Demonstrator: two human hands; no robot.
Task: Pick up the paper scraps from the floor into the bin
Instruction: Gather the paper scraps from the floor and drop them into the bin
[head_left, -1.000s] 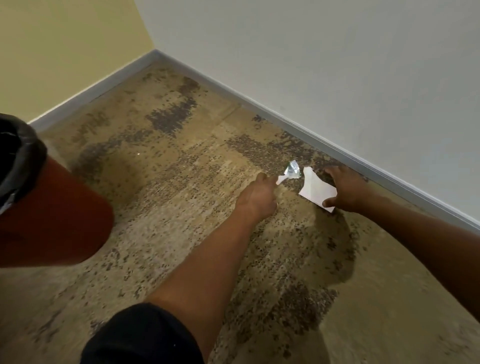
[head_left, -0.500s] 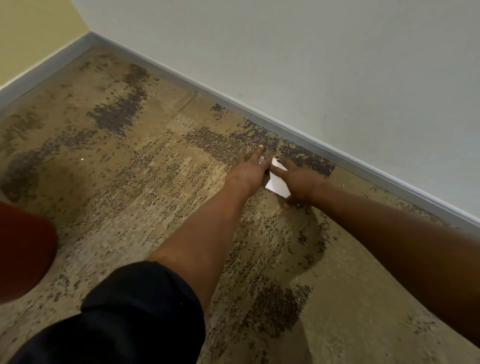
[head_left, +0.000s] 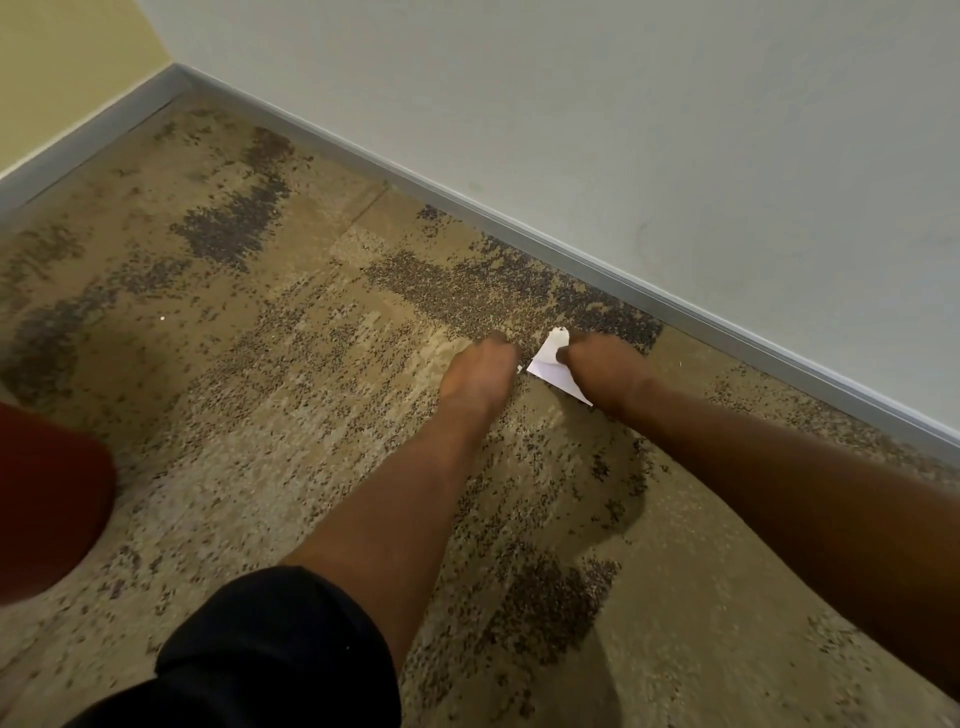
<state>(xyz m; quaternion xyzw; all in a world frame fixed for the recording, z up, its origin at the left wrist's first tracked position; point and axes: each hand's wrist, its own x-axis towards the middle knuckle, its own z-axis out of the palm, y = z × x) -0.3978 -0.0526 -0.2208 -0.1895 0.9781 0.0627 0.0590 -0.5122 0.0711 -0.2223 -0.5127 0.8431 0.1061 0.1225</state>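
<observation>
I have both arms stretched out low over the carpet (head_left: 270, 415), close to the base of the wall. My right hand (head_left: 605, 364) grips a white paper scrap (head_left: 551, 366): the thumb lies across the sheet's face and the fingers curl behind it, so the paper juts out from the hand toward my left hand (head_left: 480, 371). The left hand hovers just beside the scrap with its knuckles up and fingers curled under; a tiny white fleck shows at its near edge, but motion blur stops me telling whether it pinches anything. The left forearm is bare up to a dark sleeve (head_left: 280, 649) at the bottom of the view.

The scrap is a flat, crisp sheet with straight edges and a sharp corner pointing down toward the carpet, and a ragged tip at its upper end. It sits low, between my two hands, near the skirting board (head_left: 675, 299).

The carpet is short-piled, tan with mottled patches of dark speckle. The skirting is a smooth grey strip below a pale matte wall (head_left: 623, 130). At the left edge a rounded red shape (head_left: 47, 509), the bin as far as I can make out, stands on the floor, well apart from the paper
</observation>
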